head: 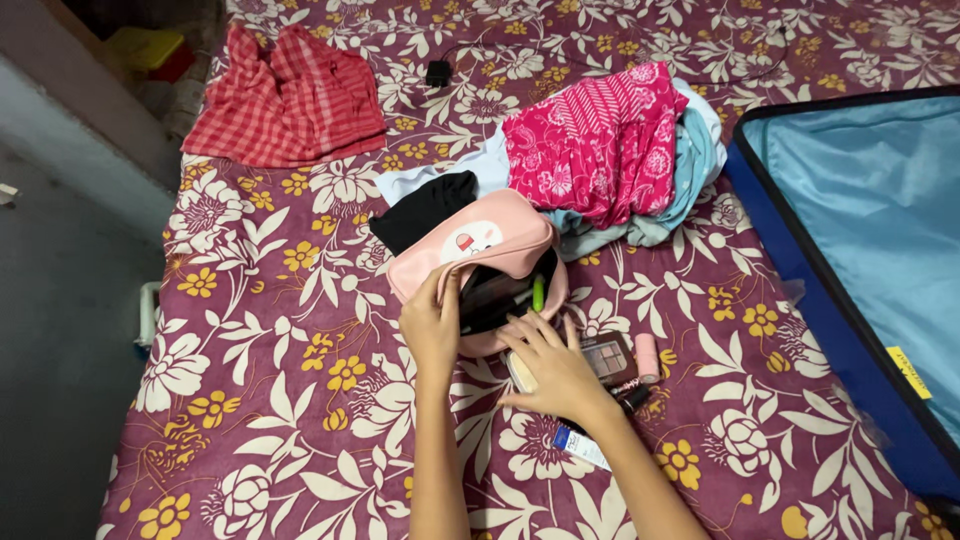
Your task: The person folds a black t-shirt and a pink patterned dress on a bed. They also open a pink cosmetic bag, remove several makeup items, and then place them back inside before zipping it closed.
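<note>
Inside the pink pouch [478, 262], just beyond the left hand [432, 325] gripping its rim, the contents are dark and too crowded to tell apart, save one green stick [538, 293]. Under the right hand [555, 372], a round compact [518, 374] and a white tube [579, 446] are mostly hidden. Far right of both hands, the blue suitcase [850, 230] runs past the frame's edge.

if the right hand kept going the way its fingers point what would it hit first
Probably the open pink pouch: the right hand points up-left at its mouth, fingertips almost at the rim. Depth is unclear.
</note>
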